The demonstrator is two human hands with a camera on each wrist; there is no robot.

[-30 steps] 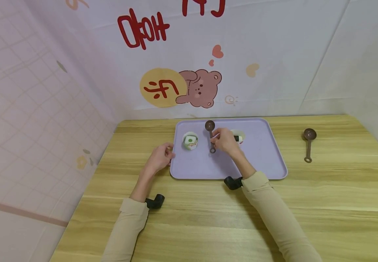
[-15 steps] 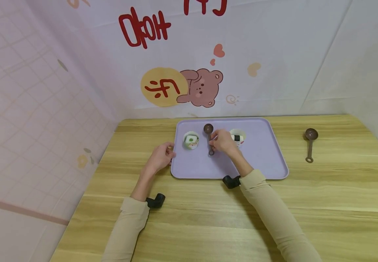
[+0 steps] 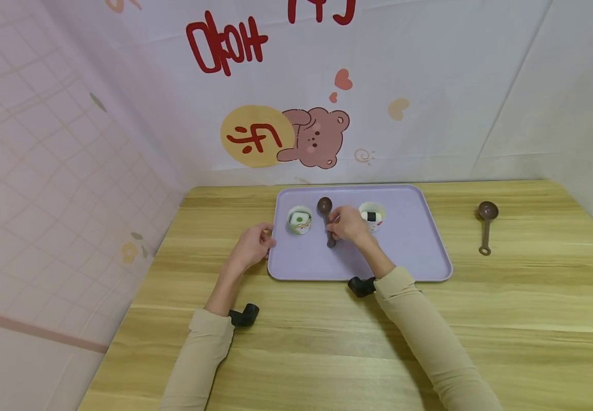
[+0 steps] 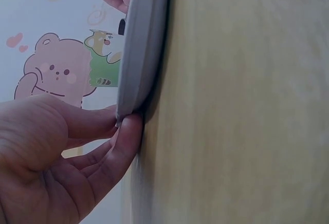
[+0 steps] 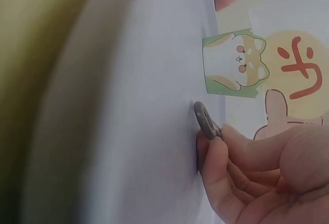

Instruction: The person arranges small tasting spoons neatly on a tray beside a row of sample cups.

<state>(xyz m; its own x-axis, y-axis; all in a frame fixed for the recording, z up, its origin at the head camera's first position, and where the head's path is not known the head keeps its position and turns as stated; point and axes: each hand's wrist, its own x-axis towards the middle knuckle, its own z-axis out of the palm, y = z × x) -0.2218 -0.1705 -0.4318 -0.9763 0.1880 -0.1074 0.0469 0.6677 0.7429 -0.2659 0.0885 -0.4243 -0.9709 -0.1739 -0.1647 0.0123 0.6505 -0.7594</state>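
Note:
On a lilac tray (image 3: 301, 262) my right hand (image 3: 349, 224) pinches a dark brown measuring spoon (image 3: 324, 205) by its handle, between thumb and fingers. The spoon's round bowl points away from me, and its ring end (image 5: 205, 121) shows in the right wrist view. My left hand (image 3: 251, 246) grips the tray's left rim; in the left wrist view the thumb lies over the rim (image 4: 134, 80) and a finger beneath. Left of the spoon stands a small printed cup (image 3: 300, 228) holding a white piece with a green dot. A second cup (image 3: 372, 209), partly behind my right hand, holds a white piece with a black band.
Another brown measuring spoon (image 3: 487, 220) lies on the wooden table (image 3: 296, 342), right of the tray. A white wall hanging (image 3: 430, 114) with a printed bear rises behind the table's back edge, and another cloth (image 3: 60, 171) hangs on the left.
My right hand has shifted slightly left and toward me with the measuring spoon, uncovering more of the right cup. The left hand stays on the tray rim.

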